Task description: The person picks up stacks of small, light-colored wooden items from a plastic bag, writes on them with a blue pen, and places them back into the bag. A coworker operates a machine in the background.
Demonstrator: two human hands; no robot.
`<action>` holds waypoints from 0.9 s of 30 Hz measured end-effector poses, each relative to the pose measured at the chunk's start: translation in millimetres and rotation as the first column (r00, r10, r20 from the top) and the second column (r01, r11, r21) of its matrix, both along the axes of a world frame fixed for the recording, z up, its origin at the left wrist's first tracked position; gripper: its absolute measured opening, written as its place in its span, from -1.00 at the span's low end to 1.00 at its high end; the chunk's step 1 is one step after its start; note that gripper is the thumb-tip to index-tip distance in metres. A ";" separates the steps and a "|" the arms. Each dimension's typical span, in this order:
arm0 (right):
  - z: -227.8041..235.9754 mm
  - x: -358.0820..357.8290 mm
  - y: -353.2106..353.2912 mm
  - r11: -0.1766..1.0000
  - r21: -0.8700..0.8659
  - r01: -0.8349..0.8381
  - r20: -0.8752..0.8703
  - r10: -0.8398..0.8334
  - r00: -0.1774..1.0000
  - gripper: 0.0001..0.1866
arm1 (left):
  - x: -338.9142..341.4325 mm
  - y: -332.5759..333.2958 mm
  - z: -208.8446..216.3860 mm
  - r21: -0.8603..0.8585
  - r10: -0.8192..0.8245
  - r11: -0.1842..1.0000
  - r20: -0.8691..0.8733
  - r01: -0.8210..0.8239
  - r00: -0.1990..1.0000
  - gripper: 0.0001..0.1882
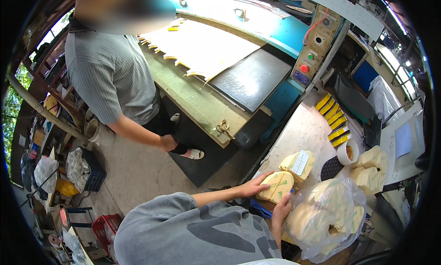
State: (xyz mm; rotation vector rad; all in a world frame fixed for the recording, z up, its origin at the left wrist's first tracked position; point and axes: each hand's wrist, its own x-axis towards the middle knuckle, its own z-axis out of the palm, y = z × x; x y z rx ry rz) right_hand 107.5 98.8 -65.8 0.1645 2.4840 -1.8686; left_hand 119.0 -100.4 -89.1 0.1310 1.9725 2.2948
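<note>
Viewed remotely, I log passage for the left hand (pixel 255 186) over the pale benchtop (pixel 294 135), left of the yellow packets (pixel 336 117). Between the hands I find the oval stack (pixel 278 184); just ahead, the card-topped stack (pixel 299 165) blocks, and the bulging plastic bag (pixel 319 214) crowds the right hand (pixel 281 210) from its right.

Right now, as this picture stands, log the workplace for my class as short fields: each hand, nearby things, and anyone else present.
Left hand: touching the left side of a rounded cream stack
Right hand: by that stack's right side, small blue item at the fingertips
Behind the stack: second cream stack, white slip on top
To the right: clear plastic bag of cream pieces
Farther off: white bowl, yellow items
Co-worker: standing, grey striped shirt
</note>
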 end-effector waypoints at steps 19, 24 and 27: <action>173.0 -13.5 23.6 0.905 0.336 -0.262 -0.123 0.318 0.940 -0.62 | -0.7 -11.0 -15.3 0.022 0.018 1.000 0.088 -0.020 0.996 -0.25; 200.2 -15.9 82.9 0.883 0.469 0.022 -0.333 0.154 0.931 -0.61 | 2.3 -6.8 -1.2 -0.191 0.040 0.982 0.195 -0.002 0.980 -0.20; 191.7 -16.1 128.9 0.764 0.618 0.185 -0.435 0.138 0.890 -0.60 | -1.1 5.2 -12.0 -0.004 -0.017 1.000 0.082 0.018 0.997 -0.21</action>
